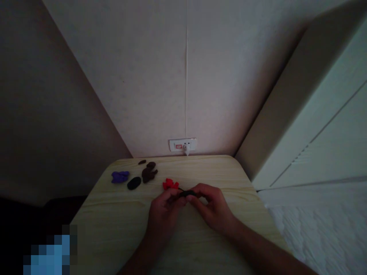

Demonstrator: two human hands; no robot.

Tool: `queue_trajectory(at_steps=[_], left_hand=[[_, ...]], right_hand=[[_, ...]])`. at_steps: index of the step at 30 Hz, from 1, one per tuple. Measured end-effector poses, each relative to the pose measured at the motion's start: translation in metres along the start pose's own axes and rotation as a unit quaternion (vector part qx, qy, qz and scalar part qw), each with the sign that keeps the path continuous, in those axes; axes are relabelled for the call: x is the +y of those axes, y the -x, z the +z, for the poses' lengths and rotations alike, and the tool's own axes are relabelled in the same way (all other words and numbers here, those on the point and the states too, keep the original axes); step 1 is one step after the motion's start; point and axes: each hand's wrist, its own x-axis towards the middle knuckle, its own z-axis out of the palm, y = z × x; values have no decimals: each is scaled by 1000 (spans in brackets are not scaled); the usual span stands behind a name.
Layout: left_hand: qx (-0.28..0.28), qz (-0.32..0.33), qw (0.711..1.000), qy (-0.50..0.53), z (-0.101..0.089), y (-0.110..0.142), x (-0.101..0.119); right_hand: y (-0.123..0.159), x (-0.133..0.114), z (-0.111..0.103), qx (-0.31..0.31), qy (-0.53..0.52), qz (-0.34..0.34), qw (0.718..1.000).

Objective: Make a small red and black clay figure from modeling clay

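Between the fingertips of both hands is a small black piece of modelling clay (pixel 187 193). My left hand (pixel 164 210) pinches it from the left, and my right hand (pixel 212 204) grips it from the right. A red clay piece (pixel 170 184) with an uneven, lobed outline lies just beyond my left fingers. Further left are a brown clay figure (pixel 148 174), a flat black oval of clay (pixel 133 183) and a purple clay lump (pixel 120 177). A small brown scrap (pixel 142 162) rests near the table's back edge.
The light wooden table (pixel 215 172) has rounded corners and meets the wall. A wall socket (pixel 182 145) with a white plug sits just above its back edge. At right stand a pale cabinet (pixel 315 126) and a white quilted surface (pixel 321 225).
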Motion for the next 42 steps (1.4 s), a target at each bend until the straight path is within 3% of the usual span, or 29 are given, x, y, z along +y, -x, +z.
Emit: queue_trajectory(at_steps=[7, 15, 24, 30, 42], left_hand=[[-13, 18, 1000, 6, -3, 0, -3], [46, 71, 995, -56, 4, 5, -5], [38, 22, 999, 2, 8, 4, -2], [14, -21, 994, 110, 12, 2, -6], [20, -26, 995, 90, 7, 0, 0]], right_hand=[[-1, 2, 0, 6, -14, -6, 1000], [-1, 3, 1, -34, -30, 32, 998], [-2, 5, 0, -49, -44, 49, 997], [-1, 13, -1, -14, -28, 55, 998], [1, 2, 4, -49, -113, 69, 990]])
